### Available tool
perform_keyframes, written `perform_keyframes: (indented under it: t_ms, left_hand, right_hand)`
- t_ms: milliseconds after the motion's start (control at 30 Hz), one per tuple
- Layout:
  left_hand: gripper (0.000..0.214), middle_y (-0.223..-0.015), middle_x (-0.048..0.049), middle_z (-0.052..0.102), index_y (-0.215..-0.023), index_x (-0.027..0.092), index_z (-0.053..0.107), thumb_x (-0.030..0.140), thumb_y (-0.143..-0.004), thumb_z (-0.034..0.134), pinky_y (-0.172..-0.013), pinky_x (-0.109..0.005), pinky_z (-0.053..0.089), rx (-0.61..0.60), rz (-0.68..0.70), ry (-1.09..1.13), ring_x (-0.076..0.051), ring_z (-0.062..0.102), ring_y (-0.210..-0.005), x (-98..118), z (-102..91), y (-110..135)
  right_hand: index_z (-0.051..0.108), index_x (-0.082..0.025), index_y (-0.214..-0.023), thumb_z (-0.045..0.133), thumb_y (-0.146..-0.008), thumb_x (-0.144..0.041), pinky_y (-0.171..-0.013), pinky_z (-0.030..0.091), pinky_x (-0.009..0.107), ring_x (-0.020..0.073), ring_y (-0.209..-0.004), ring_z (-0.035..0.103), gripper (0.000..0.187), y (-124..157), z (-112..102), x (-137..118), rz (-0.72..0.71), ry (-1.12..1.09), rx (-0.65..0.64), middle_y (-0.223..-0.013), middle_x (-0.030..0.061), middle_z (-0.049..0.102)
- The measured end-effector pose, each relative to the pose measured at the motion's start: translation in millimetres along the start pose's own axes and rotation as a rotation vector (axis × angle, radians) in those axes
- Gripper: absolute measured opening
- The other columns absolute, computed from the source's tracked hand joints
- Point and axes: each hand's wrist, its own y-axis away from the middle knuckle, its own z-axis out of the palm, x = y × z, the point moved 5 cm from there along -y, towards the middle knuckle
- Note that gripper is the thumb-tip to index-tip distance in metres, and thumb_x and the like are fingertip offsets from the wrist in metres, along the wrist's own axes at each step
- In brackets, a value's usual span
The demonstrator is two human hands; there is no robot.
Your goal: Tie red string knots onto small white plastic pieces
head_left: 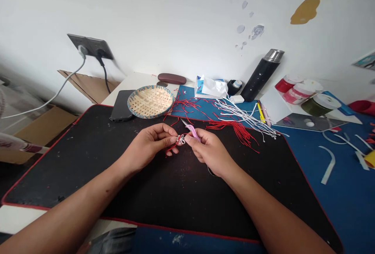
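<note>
My left hand (156, 142) pinches a small red and white knotted cord (181, 139) between thumb and fingers, over the middle of the black mat. White loops of the knot show between my two hands, and a red cord end hangs below my left fingers. My right hand (206, 144) is closed around small scissors with a purple handle (193, 132), whose pointed blades stick up and to the left. Its thumb and fingertip also reach the right edge of the white loops; whether they grip them I cannot tell.
Behind my hands stand a woven basket (150, 102) and a black phone-like slab (121, 105). Red cords (234, 129) and white cords (249, 117) lie back right. A black thermos (262, 76) leans near the wall, beside spools of cord (320, 103).
</note>
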Motion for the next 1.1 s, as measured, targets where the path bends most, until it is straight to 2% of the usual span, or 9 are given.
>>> perform_keyframes:
  t_ms: [233,400,567,733,867,1100]
  left_hand:
    - [0.030,-0.075,-0.0054,0.077,-0.087,0.014,0.069,0.036,-0.081,0.089,-0.057,-0.024,0.056,0.098,0.072,0.016,-0.015,0.069,-0.064,6.2,-2.6,1.8]
    - [0.031,-0.075,-0.0051,0.078,-0.083,0.015,0.069,0.038,-0.080,0.090,-0.057,-0.023,0.056,0.125,0.105,-0.013,-0.015,0.069,-0.064,9.6,-0.8,4.0]
    - [0.030,-0.071,-0.0025,0.075,-0.082,0.015,0.069,0.038,-0.080,0.089,-0.060,-0.024,0.055,0.124,0.126,-0.048,-0.014,0.066,-0.062,11.4,2.8,5.5]
    - [0.031,-0.071,-0.0025,0.074,-0.080,0.016,0.069,0.040,-0.079,0.089,-0.060,-0.026,0.055,0.136,0.107,-0.099,-0.015,0.065,-0.062,12.9,3.4,6.4]
    - [0.033,-0.071,-0.0030,0.074,-0.080,0.016,0.069,0.042,-0.078,0.089,-0.060,-0.028,0.056,0.136,0.102,-0.105,-0.016,0.066,-0.062,12.5,3.0,6.6]
    - [0.032,-0.073,-0.0040,0.076,-0.081,0.016,0.069,0.041,-0.079,0.089,-0.062,-0.027,0.056,0.147,0.098,-0.133,-0.016,0.067,-0.064,13.3,1.2,7.2]
  right_hand:
    - [0.058,-0.022,-0.091,0.075,-0.088,-0.053,-0.040,0.014,0.021,0.0059,-0.044,0.021,0.035,-0.5,-1.6,-3.1,0.019,-0.152,0.059,-0.057,-0.0120,0.030]
    - [0.063,-0.022,-0.093,0.071,-0.092,-0.052,-0.044,0.025,0.023,0.0086,-0.047,0.032,0.031,0.5,-1.5,-5.9,-0.050,0.069,0.071,-0.060,-0.0082,0.041]
    - [0.067,-0.020,-0.092,0.070,-0.093,-0.045,-0.063,0.039,0.026,0.0133,-0.068,0.050,0.024,4.4,-0.6,-15.7,-0.167,0.300,0.123,-0.080,-0.0009,0.062]
    - [0.067,-0.021,-0.093,0.067,-0.096,-0.041,-0.067,0.041,0.027,0.0156,-0.073,0.055,0.021,7.2,-1.3,-17.8,-0.224,0.387,0.167,-0.085,0.0006,0.067]
    - [0.064,-0.021,-0.089,0.064,-0.098,-0.043,-0.065,0.039,0.027,0.0159,-0.071,0.055,0.023,8.2,-1.3,-18.4,-0.264,0.471,0.181,-0.081,0.0002,0.065]
    - [0.064,-0.022,-0.093,0.066,-0.097,-0.042,-0.065,0.039,0.026,0.0155,-0.070,0.055,0.021,8.9,-0.8,-20.8,-0.256,0.537,0.190,-0.081,-0.0007,0.066]
